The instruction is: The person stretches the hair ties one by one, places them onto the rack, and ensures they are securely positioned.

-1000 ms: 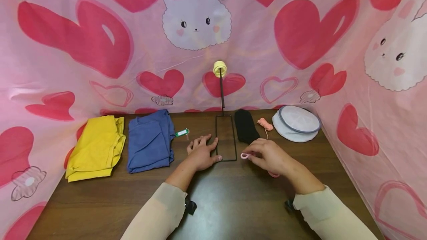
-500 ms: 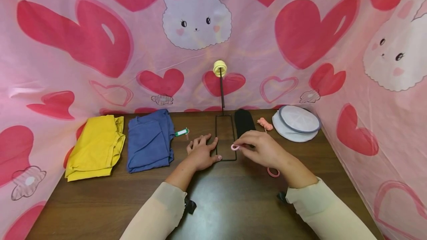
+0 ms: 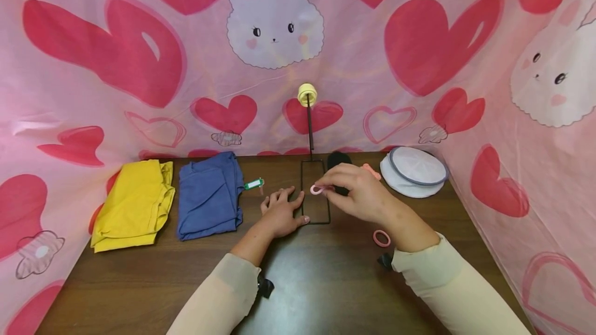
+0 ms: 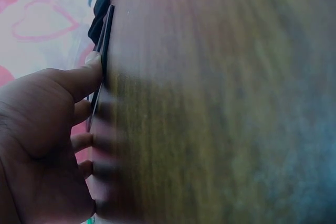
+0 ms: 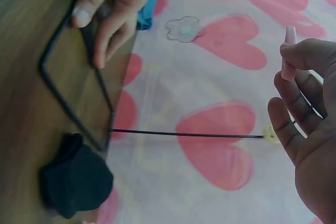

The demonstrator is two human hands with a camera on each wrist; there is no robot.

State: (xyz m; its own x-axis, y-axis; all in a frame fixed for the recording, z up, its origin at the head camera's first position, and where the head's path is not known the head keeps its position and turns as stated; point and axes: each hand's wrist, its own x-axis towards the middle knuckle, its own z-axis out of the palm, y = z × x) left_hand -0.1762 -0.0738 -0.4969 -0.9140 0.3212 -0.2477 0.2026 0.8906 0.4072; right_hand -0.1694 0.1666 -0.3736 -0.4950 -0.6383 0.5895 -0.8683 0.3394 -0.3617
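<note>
A small pink elastic ring (image 3: 316, 189) is pinched between the thumb and fingertips of the right hand (image 3: 360, 195) and is held in the air above the rectangular black wire base (image 3: 315, 192) of a thin upright stand topped by a pale yellow knob (image 3: 307, 94). The left hand (image 3: 281, 213) is laid flat on the dark wooden table (image 3: 326, 283), its fingers straight and slightly spread, with the thumb pressed against the base's near left corner. A second pink ring (image 3: 381, 238) is seen on the table beside the right wrist. A black sock (image 3: 339, 160) is partly hidden behind the right hand. Folded yellow cloth (image 3: 135, 203) and folded blue cloth (image 3: 209, 195) are laid at the left.
</note>
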